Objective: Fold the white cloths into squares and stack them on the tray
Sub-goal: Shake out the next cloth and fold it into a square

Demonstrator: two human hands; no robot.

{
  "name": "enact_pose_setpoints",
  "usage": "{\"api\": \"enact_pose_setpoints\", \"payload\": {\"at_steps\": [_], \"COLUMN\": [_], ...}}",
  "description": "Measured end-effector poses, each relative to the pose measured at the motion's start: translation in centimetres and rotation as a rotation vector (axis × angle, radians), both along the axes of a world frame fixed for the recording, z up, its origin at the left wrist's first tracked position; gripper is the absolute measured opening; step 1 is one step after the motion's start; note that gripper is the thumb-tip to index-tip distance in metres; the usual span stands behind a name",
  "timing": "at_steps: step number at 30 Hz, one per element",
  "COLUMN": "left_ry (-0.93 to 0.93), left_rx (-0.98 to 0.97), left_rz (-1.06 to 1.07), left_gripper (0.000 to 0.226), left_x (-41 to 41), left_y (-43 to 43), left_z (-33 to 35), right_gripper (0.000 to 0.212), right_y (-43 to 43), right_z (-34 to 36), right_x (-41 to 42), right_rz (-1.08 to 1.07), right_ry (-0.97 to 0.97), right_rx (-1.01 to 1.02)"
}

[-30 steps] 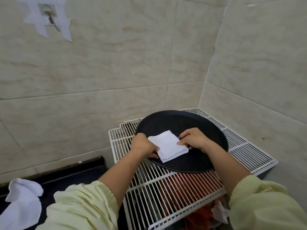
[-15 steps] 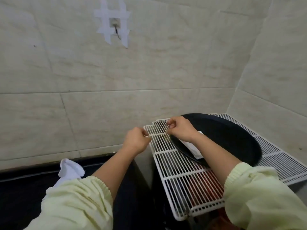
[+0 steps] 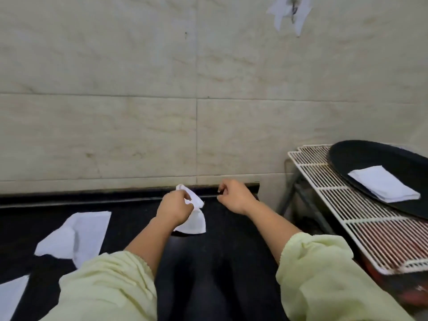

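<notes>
Wall [image 3: 139, 112] of pale tile fills the top half. Black counter [image 3: 231, 230] runs below it, 9 to 4 o'clock. White wire rack [image 3: 335, 205] sits at 3 o'clock w/ the black tray [image 3: 361, 158] on it. One folded cloth [image 3: 383, 184] lies in the tray, so the stack is one square so far.

Loose cloth [image 3: 76, 235] lies rumpled on the counter at 8 o'clock; corner of another cloth [image 3: 11, 295] shows at 7 o'clock, cut by the view edge. Bunched cloth [image 3: 194, 218] hangs near centre, top end gripped by the left hand [image 3: 174, 207], fingers curled round it. Can't tell if its lower edge touches the counter. Right hand [image 3: 234, 195] is just beside, at the cloth's 3 o'clock, apart from it, fingers curled, nothing seen in them.

Step, I'd judge: pick-up of cloth no. 2 for folding. Next move prob. needs the right hand to take a free corner, both hands to spread it flat, then fold in half & half again, edges matched, before it goes to the tray.
</notes>
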State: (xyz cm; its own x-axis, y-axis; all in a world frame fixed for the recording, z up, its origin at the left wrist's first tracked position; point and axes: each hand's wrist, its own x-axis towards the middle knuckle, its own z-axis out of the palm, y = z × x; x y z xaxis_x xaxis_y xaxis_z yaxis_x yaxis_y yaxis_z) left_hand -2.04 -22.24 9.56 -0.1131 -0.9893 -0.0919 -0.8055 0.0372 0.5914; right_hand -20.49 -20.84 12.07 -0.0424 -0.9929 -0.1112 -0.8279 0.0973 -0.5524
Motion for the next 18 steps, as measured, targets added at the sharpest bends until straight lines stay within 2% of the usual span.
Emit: {"api": "enact_pose_setpoints", "payload": {"at_steps": [6, 12, 18], "left_ry": [-0.039, -0.05, 0.01], "left_rx": [0.083, 0.087, 0.113], "left_rz": [0.0, 0.021, 0.062], "left_gripper": [0.029, 0.036, 0.052], "left_x": [6.0, 7.9, 7.8], "left_y": [0.7, 1.0, -0.1], "left_z": [-5.9, -10.6, -13.9], "right_gripper": [0.029, 0.035, 0.04], "right_y": [0.6, 0.2, -0.7], "right_z": [-6.1, -11.0, -15.1], "right_x": [6.1, 7.6, 8.1], "right_rz": [0.081, 0.095, 0.219], "right_ry": [0.097, 0.18, 0.379], "right_rx": [0.1, 0.191, 0.1]}}
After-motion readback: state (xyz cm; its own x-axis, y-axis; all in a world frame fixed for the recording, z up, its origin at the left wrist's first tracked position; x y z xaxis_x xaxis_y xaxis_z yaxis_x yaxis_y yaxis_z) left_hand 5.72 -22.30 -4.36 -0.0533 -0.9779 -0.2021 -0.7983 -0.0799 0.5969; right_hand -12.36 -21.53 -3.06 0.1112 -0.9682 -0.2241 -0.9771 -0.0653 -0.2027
